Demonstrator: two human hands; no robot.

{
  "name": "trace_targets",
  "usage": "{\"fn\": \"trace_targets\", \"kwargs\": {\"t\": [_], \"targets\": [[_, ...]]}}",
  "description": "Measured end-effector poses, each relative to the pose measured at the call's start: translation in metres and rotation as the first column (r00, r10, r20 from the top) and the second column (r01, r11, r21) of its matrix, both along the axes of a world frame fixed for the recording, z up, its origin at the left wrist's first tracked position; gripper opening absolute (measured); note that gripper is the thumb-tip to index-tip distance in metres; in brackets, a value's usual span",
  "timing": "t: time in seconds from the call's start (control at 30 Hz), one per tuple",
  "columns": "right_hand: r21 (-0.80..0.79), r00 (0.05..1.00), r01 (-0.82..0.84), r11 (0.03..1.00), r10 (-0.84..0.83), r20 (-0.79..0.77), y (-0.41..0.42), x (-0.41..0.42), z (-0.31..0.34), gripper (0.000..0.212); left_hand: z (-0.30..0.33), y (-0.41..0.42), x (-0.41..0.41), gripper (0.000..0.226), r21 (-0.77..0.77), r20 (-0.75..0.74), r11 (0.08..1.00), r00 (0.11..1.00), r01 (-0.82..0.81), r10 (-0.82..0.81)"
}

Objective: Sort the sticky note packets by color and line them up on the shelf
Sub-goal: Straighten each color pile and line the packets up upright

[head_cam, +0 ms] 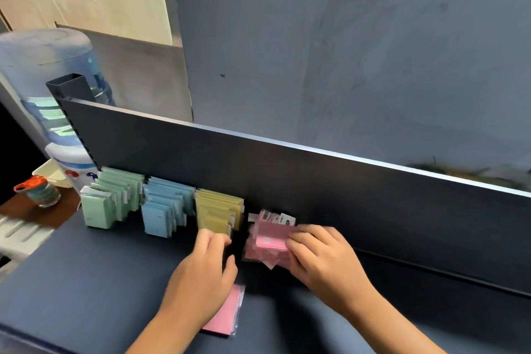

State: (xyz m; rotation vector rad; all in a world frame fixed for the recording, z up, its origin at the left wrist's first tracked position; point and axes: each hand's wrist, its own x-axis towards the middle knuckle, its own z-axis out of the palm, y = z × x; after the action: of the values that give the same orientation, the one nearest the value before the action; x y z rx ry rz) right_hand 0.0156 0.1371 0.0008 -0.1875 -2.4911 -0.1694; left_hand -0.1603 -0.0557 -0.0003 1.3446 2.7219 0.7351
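Because the packets are being filed by colour, each row stands on edge against the back panel, and the lines below run from left to right.

Off-shelf items: a water dispenser bottle (pixel 48 72) and a small jar with an orange lid (pixel 38 191) stand beyond the shelf's left end, apart from the task.

Green row (pixel 110 200): one row, packets upright and overlapping so that each face shows; roughly eight, though the rear ones blur together.

Blue row (pixel 165 208): one row just beside the green, stood the same way; about seven, the exact count unclear.

Yellow row (pixel 219 211): one row just beside the blue; perhaps five or six, edges too soft to count surely.

Left hand (pixel 205 264): fingers curled at the front of the yellow row, apparently steadying or squaring it; motion blur hides whether they clamp a packet, so I cannot tell.

Loose pink packet (pixel 225 313): one, lying flat on the shelf (pixel 86 282) near the front edge, partly under the left wrist, likely waiting its turn.

Pink pile (pixel 268 241): one untidy cluster right of the yellow row, near the back panel (pixel 344 195); several packets, some showing white label backs, not yet stood up.

Right hand (pixel 316 253): fingers bent and closed on the right edge of the top pink packets, seemingly gathering them to form the fourth row.
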Motion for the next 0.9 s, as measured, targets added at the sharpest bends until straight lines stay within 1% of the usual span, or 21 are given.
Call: {"fn": "trace_targets", "kwargs": {"t": [0.07, 0.13, 0.17, 0.23, 0.3, 0.4, 0.47, 0.5, 0.57, 0.67, 0.8, 0.83, 0.9], "targets": [[0.06, 0.998, -0.034, 0.998, 0.037, -0.048, -0.01, 0.017, 0.002, 0.007, 0.008, 0.004, 0.002, 0.029, -0.02, 0.059, 0.987, 0.985, 0.162, -0.161], [0.088, 0.998, -0.05, 0.995, 0.054, -0.043, -0.023, 0.038, -0.004, 0.008, 0.014, 0.014, 0.002, 0.035, 0.004, 0.112, 0.963, 0.957, 0.269, -0.268], [0.094, 0.998, -0.063, 0.994, 0.065, -0.013, -0.029, 0.049, -0.011, 0.007, 0.015, 0.021, 0.002, 0.036, 0.019, 0.117, 0.95, 0.943, 0.311, -0.311], [0.091, 0.991, -0.07, 0.993, 0.059, 0.122, -0.037, 0.065, -0.026, 0.004, 0.014, 0.039, 0.001, 0.038, 0.029, 0.122, 0.927, 0.919, 0.375, -0.375], [0.026, 0.964, -0.053, 0.998, 0.044, 0.263, -0.044, 0.068, -0.039, 0.008, 0.01, 0.058, 0.0, 0.047, -0.024, 0.076, 0.907, 0.905, 0.421, -0.419], [-0.131, 0.938, 0.021, 0.991, 0.025, 0.346, -0.049, 0.052, -0.04, 0.006, 0.01, 0.08, -0.002, 0.066, -0.223, 0.088, 0.868, 0.896, 0.444, -0.435], [-0.247, 0.921, 0.115, 0.962, -0.01, 0.389, -0.052, 0.043, -0.03, 0.011, 0.013, 0.09, -0.003, 0.067, -0.326, 0.125, 0.824, 0.885, 0.463, -0.448], [-0.306, 0.916, 0.16, 0.938, -0.026, 0.401, -0.053, 0.04, -0.026, 0.015, 0.014, 0.091, -0.004, 0.063, -0.341, 0.124, 0.816, 0.883, 0.467, -0.453], [-0.401, 0.915, 0.25, 0.881, -0.079, 0.396, -0.053, 0.039, -0.017, 0.013, 0.015, 0.09, -0.004, 0.054, -0.306, 0.086, 0.82, 0.871, 0.485, -0.483], [-0.481, 0.919, 0.343, 0.807, -0.182, 0.349, -0.042, 0.038, -0.008, 0.007, 0.012, 0.083, -0.01, 0.046, -0.254, 0.06, 0.813, 0.848, 0.524, -0.527], [-0.561, 0.906, 0.421, 0.713, -0.305, 0.292, -0.028, 0.025, 0.004, 0.02, 0.005, 0.073, -0.016, 0.037, -0.165, 0.004, 0.832, 0.844, 0.53, -0.537], [-0.573, 0.907, 0.422, 0.703, -0.318, 0.277, -0.025, 0.019, 0.007, 0.023, 0.006, 0.068, -0.017, 0.037, -0.103, 0.009, 0.848, 0.853, 0.52, -0.522], [-0.572, 0.911, 0.411, 0.71, -0.301, 0.281, -0.018, 0.005, 0.012, 0.031, 0.012, 0.054, -0.019, 0.032, 0.094, 0.023, 0.873, 0.876, 0.478, -0.482]]}}
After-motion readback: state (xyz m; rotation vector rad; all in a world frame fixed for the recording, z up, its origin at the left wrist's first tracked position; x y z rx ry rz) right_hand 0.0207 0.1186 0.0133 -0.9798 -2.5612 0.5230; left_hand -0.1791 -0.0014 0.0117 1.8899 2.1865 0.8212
